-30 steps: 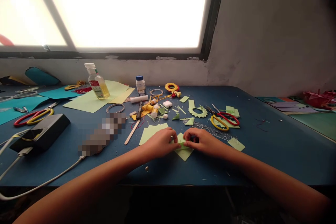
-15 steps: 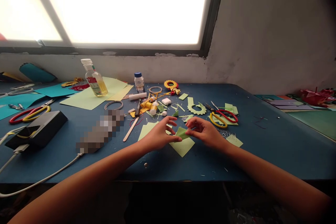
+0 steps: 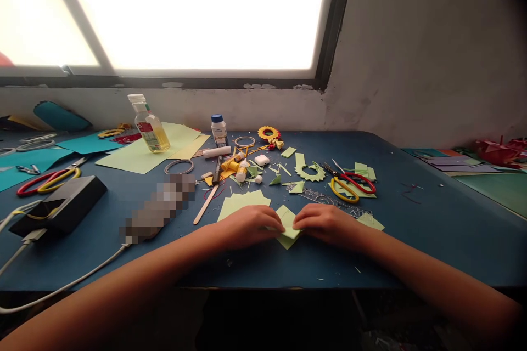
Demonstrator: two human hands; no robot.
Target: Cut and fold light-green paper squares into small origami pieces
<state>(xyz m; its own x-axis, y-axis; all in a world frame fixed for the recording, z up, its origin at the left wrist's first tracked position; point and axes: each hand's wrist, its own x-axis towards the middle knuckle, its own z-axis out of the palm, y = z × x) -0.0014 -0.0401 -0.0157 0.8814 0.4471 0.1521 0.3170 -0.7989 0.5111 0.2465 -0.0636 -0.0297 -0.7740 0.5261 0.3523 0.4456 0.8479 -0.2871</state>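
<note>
A small folded piece of light green paper (image 3: 291, 230) lies low over the table, its near edge pinched between both hands. My left hand (image 3: 253, 226) closes on its left end, fingers bent and thumb hidden. On the right end, my right hand (image 3: 325, 221) grips it with fingertips together. Beneath and behind it shows more pale green paper (image 3: 284, 211). Just beyond my left hand is a stack of green paper sheets (image 3: 242, 202). A clear plastic stencil ruler (image 3: 319, 196) with cut-out shapes lies behind my right hand.
Red and yellow-handled scissors (image 3: 349, 186) lie right of a toothed green paper ring (image 3: 308, 168). A wooden stick (image 3: 206, 204), a blue-capped bottle (image 3: 219, 130) and paper scraps fill the middle. Leftward stand a glass bottle (image 3: 152, 129) and a black box (image 3: 61, 203) with cables.
Both hands have come down and towards me. The green paper that was held up between spread fingers is now low over the table, gripped at both ends.
</note>
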